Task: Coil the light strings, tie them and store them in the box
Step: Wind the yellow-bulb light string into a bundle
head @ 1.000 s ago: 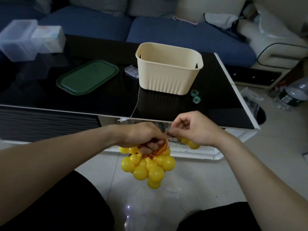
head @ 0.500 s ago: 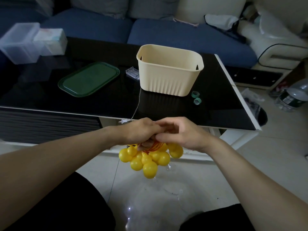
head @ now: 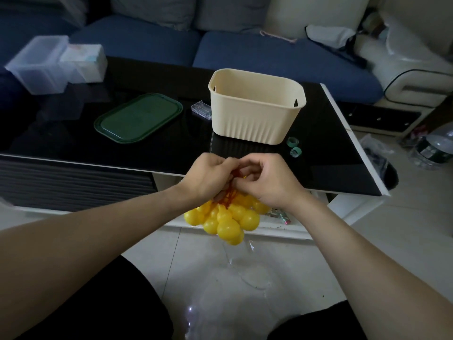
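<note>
You are at the coiling step, near its end by the look of it. Your left hand (head: 208, 176) grips the gathered light string (head: 226, 217) by its red-orange wire, fingers curled round the loops; the yellow bulbs hang in a cluster below both hands, in the air just in front of the table's near edge, over the floor. Your right hand (head: 266, 182) is curled in close against the left, fingers pinching at the wire where it bunches; whether it holds a loose end or only a loop is hidden between the hands. A thin lead (head: 211, 143) runs from the hands up over the near edge of the table (head: 171, 153) toward a small clear case (head: 201, 110), probably the battery pack, lying just left of the cream box (head: 255, 114). Judgement: that tail is not yet wound in, so coiling is not done. Two green rings (head: 293, 146), likely the ties, lie near the box's right front corner, well toward the table's right edge. The next move calls for drawing in the remaining lead and case, holding the bundle firm in one hand, then freeing the other to reach a tie. The box stands open near the middle of the table; the green lid (head: 138, 117) lies to its left.
</note>
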`<state>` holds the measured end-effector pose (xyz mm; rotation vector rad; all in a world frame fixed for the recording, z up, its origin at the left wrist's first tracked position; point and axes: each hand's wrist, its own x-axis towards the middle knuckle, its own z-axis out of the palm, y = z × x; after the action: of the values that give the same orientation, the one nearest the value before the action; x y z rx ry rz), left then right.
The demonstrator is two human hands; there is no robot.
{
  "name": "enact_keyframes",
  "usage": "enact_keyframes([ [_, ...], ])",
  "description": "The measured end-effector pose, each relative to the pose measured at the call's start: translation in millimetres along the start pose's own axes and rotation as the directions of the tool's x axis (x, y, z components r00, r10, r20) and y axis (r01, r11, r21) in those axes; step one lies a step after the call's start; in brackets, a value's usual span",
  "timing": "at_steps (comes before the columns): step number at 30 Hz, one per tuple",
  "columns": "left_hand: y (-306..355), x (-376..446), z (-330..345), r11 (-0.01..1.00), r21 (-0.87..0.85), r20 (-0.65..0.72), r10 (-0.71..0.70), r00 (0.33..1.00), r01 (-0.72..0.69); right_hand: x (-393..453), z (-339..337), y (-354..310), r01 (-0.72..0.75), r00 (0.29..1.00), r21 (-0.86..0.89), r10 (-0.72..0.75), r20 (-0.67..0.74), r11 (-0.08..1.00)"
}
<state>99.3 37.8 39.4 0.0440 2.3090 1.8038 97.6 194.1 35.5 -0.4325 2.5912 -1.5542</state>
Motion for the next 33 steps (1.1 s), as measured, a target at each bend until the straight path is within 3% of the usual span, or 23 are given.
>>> enact_keyframes([
  [3, 0, 2, 2, 0.985, 0.117, -0.094, 0.139, 0.986, -0.128, 6, 3, -5, 0.02, 0.997, -0.01, -0.021, -0.074, 1.0],
  [7, 1, 2, 2, 0.967, 0.145, -0.143, 0.23, 0.963, -0.209, 9, 1, -11, 0.037, 0.996, -0.051, -0.041, -0.085, 0.998],
  [14, 5, -1, -5, 0.938, 0.231, -0.034, 0.274, 0.961, -0.259, 1, -5, -16, 0.028, 0.999, -0.089, -0.025, 0.04, 0.996],
  [18, 7, 2, -11, 0.962, 0.238, 0.182, 0.092, 0.979, -0.134, -3, -17, -13, 0.014, 0.994, -0.085, -0.004, 0.112, 0.996],
  [20, 6, 4, -17, 0.972, 0.226, 0.317, -0.015, 0.948, -0.06, -5, -20, -7, -0.009, 0.985, -0.125, 0.03, 0.169, 0.992],
  [23, 4, 5, -25, 0.959, 0.277, 0.479, -0.08, 0.874, -0.064, -5, -19, 1, -0.044, 0.967, -0.157, 0.081, 0.243, 0.987],
  [27, -3, 10, -35, 0.967, 0.255, 0.563, -0.171, 0.809, 0.027, -2, -15, 3, -0.062, 0.965, -0.157, 0.1, 0.244, 0.986],
  [33, -14, 15, -38, 0.95, 0.055, 0.621, -0.274, 0.735, 0.308, 6, -11, 11, -0.04, 0.969, -0.171, 0.079, 0.233, 0.984],
])
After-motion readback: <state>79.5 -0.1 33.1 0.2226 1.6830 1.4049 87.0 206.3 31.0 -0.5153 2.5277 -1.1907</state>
